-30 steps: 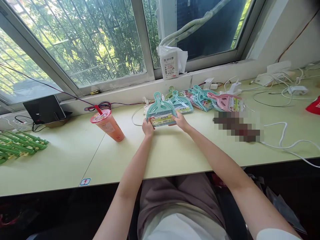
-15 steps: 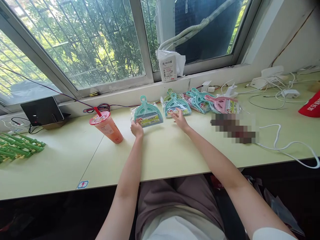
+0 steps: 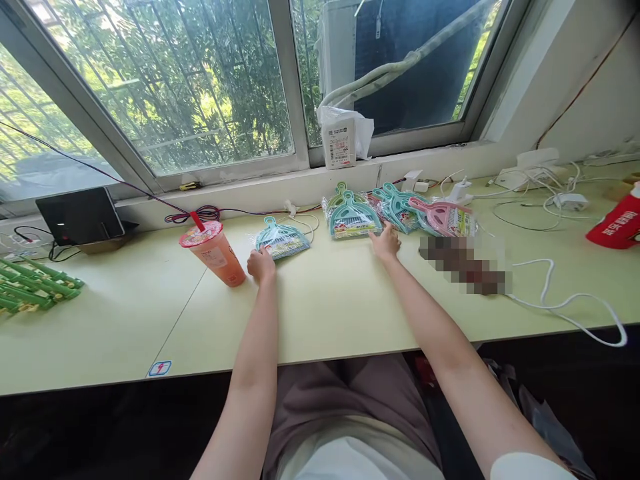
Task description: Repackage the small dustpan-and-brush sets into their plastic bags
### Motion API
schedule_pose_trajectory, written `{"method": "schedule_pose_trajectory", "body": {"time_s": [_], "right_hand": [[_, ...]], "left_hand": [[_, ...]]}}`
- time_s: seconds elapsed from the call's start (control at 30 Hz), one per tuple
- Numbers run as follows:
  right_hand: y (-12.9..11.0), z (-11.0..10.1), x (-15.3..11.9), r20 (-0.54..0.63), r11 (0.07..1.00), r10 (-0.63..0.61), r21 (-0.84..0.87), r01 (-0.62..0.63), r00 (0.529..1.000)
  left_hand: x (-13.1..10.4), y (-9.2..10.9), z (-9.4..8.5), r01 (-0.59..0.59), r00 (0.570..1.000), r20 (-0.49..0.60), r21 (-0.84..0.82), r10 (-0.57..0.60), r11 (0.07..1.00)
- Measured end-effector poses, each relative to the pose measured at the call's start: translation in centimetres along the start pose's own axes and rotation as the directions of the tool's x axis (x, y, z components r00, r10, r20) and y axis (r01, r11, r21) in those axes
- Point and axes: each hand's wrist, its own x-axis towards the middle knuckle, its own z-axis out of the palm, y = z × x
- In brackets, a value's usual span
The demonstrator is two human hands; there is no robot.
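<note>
My left hand (image 3: 261,265) is closed on the left lower corner of a teal toy-sized dustpan and brush set (image 3: 284,241) in clear wrap, which lies tilted on the table. My right hand (image 3: 386,243) has its thumb and fingers at the right lower corner of another wrapped teal dustpan and brush set (image 3: 354,219), and its fingers look closed on that edge. Behind this second set a green dustpan (image 3: 342,189) shows partly. Right of my right hand lie more wrapped sets, teal dustpans (image 3: 397,200) and a pink dustpan (image 3: 440,215), overlapping one another.
A drink cup (image 3: 215,257) with a red straw stands close left of my left hand. Farther left are a black tablet (image 3: 80,217) and green bamboo-like sticks (image 3: 35,283). A blurred patch (image 3: 465,263), a white cable (image 3: 600,297) and a red object (image 3: 615,223) lie right.
The set in my left hand has lowered and tipped flatter, moving slightly left. My right hand has moved right along the second set, from its front to its right corner, and its fingers have closed.
</note>
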Motion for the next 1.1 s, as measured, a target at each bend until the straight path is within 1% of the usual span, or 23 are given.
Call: {"method": "schedule_pose_trajectory", "body": {"time_s": [0.13,0.27,0.37,0.43,0.47,0.5,0.53,0.6,0.67,0.73,0.77,0.8,0.83,0.9,0.93,0.97,1.0,1.07,1.1], "right_hand": [[-0.2,0.1,0.2,-0.021,1.0,0.007,-0.018,-0.008,1.0],[-0.8,0.2,0.6,-0.052,0.996,0.063,-0.053,-0.066,0.997],[-1.1,0.4,0.8,-0.041,0.992,0.066,-0.101,-0.07,0.997],[-1.0,0.5,0.9,-0.023,0.994,0.045,-0.1,-0.047,0.999],[-0.9,0.4,1.0,-0.014,0.996,0.032,-0.084,-0.033,0.999],[-0.7,0.3,1.0,-0.006,0.998,0.023,-0.061,-0.023,1.0],[-0.6,0.2,1.1,0.005,0.999,0.017,-0.032,-0.017,1.0],[-0.3,-0.1,1.2,0.035,0.997,0.031,0.063,-0.033,0.999],[-0.2,-0.5,1.0,0.083,0.967,0.079,0.237,-0.097,0.993],[-0.4,-0.9,0.7,0.118,0.895,0.103,0.422,-0.144,0.988],[-0.6,-1.1,0.5,0.119,0.862,0.096,0.487,-0.142,0.988],[-0.9,-1.2,0.2,0.108,0.84,0.075,0.529,-0.121,0.991],[-1.3,-1.3,0.0,0.087,0.828,0.044,0.555,-0.085,0.995],[-2.3,-1.4,-0.7,0.055,0.798,-0.034,0.602,-0.006,0.998],[-2.8,-1.4,-1.0,0.053,0.776,-0.077,0.631,0.027,0.996],[-3.4,-1.4,-1.4,0.057,0.748,-0.12,0.662,0.053,0.991],[-3.9,-1.3,-1.8,0.067,0.718,-0.165,0.692,0.073,0.984],[-4.8,-1.1,-2.6,0.103,0.671,-0.266,0.734,0.107,0.959],[-5.2,-1.0,-3.0,0.121,0.659,-0.312,0.742,0.123,0.942]], "left_hand": [[-0.2,0.0,-0.1,-0.033,0.999,0.012,0.043,0.032,0.999],[-0.4,-0.1,-0.1,-0.057,0.998,0.007,0.065,0.056,0.996],[-0.4,-0.2,0.0,-0.044,0.998,-0.041,0.067,0.047,0.997],[-0.7,0.0,0.0,-0.038,0.993,-0.11,0.061,0.045,0.997],[-0.9,0.2,0.0,-0.059,0.987,-0.147,0.051,0.066,0.997],[-1.3,0.5,-0.1,-0.107,0.978,-0.173,0.038,0.112,0.994],[-1.7,0.8,-0.3,-0.18,0.966,-0.184,0.018,0.18,0.984],[-2.8,1.7,-0.5,-0.35,0.928,-0.156,-0.051,0.339,0.935],[-4.0,2.6,-0.6,-0.484,0.875,-0.111,-0.161,0.472,0.86],[-4.9,3.3,-0.4,-0.548,0.829,-0.081,-0.308,0.553,0.777],[-5.2,3.6,-0.2,-0.547,0.816,-0.056,-0.398,0.576,0.736],[-5.4,3.9,0.0,-0.517,0.81,-0.019,-0.497,0.586,0.697],[-5.6,4.1,0.3,-0.454,0.812,0.031,-0.595,0.583,0.663],[-5.6,4.4,0.8,-0.254,0.821,0.158,-0.76,0.549,0.598],[-5.5,4.5,1.0,-0.136,0.817,0.23,-0.814,0.528,0.564],[-5.5,4.6,1.1,-0.016,0.803,0.306,-0.847,0.511,0.532],[-5.4,4.7,1.2,0.105,0.774,0.388,-0.858,0.5,0.502],[-5.3,4.8,1.3,0.328,0.682,0.542,-0.827,0.491,0.457],[-5.3,4.7,1.3,0.41,0.644,0.596,-0.798,0.479,0.441]]}}
